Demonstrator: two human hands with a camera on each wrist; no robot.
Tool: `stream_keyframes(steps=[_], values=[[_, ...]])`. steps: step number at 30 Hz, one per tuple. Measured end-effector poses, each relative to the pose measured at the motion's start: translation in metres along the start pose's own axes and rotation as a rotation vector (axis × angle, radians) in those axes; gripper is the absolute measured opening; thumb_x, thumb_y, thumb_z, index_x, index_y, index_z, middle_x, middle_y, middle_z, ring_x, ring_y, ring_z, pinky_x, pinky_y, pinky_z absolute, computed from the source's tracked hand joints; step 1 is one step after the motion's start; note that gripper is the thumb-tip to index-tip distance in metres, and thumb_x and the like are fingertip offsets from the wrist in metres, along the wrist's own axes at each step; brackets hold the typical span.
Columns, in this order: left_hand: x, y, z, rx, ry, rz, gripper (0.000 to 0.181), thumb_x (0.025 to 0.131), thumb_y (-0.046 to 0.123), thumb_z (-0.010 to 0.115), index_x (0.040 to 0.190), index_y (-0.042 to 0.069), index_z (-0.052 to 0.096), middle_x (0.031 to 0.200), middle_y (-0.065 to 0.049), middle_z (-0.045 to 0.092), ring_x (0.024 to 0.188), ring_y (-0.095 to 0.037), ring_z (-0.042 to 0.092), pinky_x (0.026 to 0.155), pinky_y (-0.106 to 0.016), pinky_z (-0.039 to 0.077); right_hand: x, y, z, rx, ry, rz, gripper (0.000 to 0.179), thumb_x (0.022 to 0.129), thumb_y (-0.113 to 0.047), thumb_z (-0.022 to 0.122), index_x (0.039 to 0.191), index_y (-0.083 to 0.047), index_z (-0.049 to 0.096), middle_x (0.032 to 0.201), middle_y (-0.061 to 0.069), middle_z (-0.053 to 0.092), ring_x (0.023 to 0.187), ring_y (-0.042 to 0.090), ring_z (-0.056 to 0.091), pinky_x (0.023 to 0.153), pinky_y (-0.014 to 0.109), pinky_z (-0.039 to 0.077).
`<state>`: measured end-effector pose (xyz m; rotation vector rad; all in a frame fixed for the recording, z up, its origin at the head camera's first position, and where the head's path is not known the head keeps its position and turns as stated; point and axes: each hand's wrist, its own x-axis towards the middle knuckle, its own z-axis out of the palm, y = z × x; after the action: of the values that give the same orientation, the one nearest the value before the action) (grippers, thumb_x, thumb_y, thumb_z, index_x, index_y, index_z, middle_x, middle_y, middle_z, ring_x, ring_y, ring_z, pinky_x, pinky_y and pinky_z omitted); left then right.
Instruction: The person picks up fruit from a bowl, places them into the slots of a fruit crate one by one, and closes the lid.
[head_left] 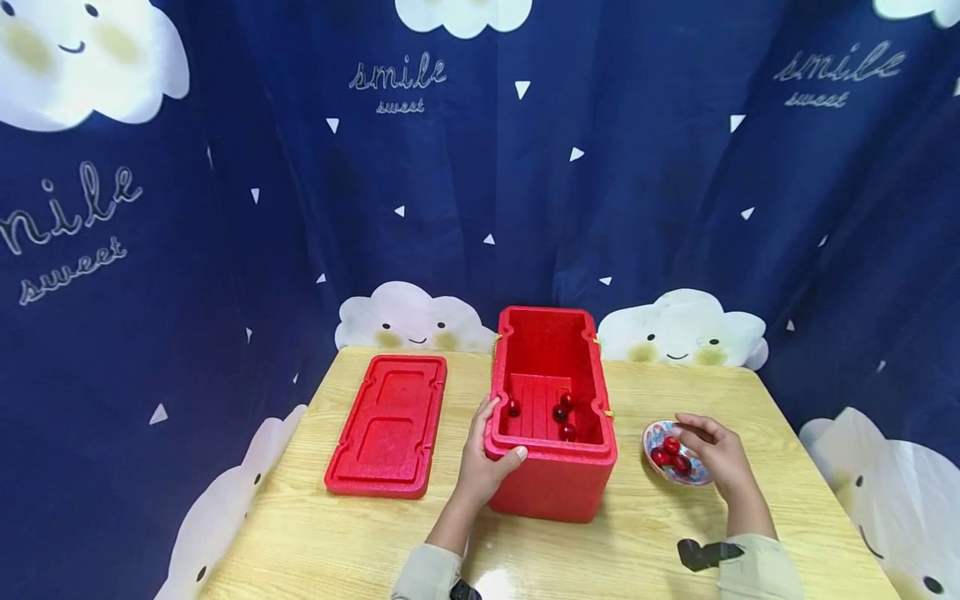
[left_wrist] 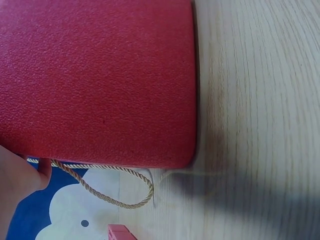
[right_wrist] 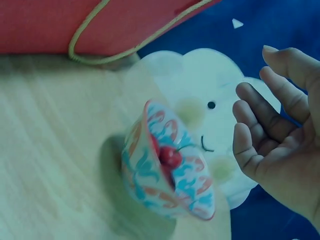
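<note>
Red box (head_left: pixel 550 490) on the worktop (head_left: pixel 300 550), cherries (head_left: pixel 567 432) inside, its near left corner clasped by the left grip (head_left: pixel 482 460); right grip (head_left: pixel 720 457), fingers loosely curved and holding nothing, hovers above a patterned bowl (head_left: pixel 703 477) with more cherries (head_left: pixel 682 465).

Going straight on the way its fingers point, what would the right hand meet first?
Probably the red box, on its right side. The right hand seems to hover above the patterned bowl of cherries, but depth is unclear; the bowl might come first.
</note>
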<state>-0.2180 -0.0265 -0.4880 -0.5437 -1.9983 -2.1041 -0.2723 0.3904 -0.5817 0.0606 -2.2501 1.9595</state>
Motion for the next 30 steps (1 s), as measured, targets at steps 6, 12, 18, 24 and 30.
stream_keyframes(steps=[6,12,18,24,30], values=[[0.0,0.0,0.0,0.014,0.001,0.014,0.073,0.075,0.007,0.07,0.139,0.0,0.036,0.149,-0.016,0.021,0.133,-0.029,0.025,0.101,-0.032,0.033,0.013,0.069,-0.016,-0.057,0.163,0.057,0.041,0.083,-0.027,0.071,0.121,-0.013,0.061,0.104,-0.004,0.065,0.091,0.006,0.06,0.068,0.018,0.05],[-0.001,0.0,-0.001,0.023,0.006,0.005,0.073,0.074,0.008,0.071,0.139,0.002,0.036,0.149,-0.015,0.022,0.133,-0.03,0.024,0.102,-0.041,0.032,0.008,0.074,-0.009,-0.173,0.288,0.1,0.052,0.077,-0.042,0.074,0.116,-0.01,0.062,0.094,-0.007,0.063,0.083,0.003,0.058,0.065,0.014,0.047],[-0.001,0.003,-0.001,0.014,-0.01,-0.015,0.075,0.075,0.01,0.07,0.14,0.002,0.034,0.15,-0.015,0.019,0.133,-0.029,0.024,0.101,-0.047,0.031,0.007,0.072,-0.002,-0.226,0.331,0.146,0.056,0.078,-0.04,0.074,0.119,-0.005,0.058,0.095,-0.006,0.061,0.081,0.001,0.057,0.065,0.013,0.047],[-0.001,0.003,-0.001,0.017,-0.012,-0.016,0.075,0.075,0.009,0.07,0.14,0.001,0.034,0.15,-0.016,0.019,0.134,-0.029,0.024,0.102,-0.041,0.033,-0.001,0.046,0.009,-0.219,0.344,0.198,0.051,0.079,-0.03,0.074,0.117,0.0,0.058,0.094,-0.011,0.058,0.078,-0.003,0.053,0.063,0.011,0.046],[0.001,-0.011,-0.001,0.009,0.011,0.01,0.074,0.074,0.01,0.072,0.139,0.006,0.037,0.149,-0.014,0.022,0.133,-0.03,0.024,0.101,-0.037,0.033,-0.02,-0.018,0.028,-0.35,0.259,0.24,0.049,0.08,-0.02,0.069,0.115,0.011,0.054,0.093,0.012,0.063,0.076,0.006,0.052,0.061,0.017,0.044]])
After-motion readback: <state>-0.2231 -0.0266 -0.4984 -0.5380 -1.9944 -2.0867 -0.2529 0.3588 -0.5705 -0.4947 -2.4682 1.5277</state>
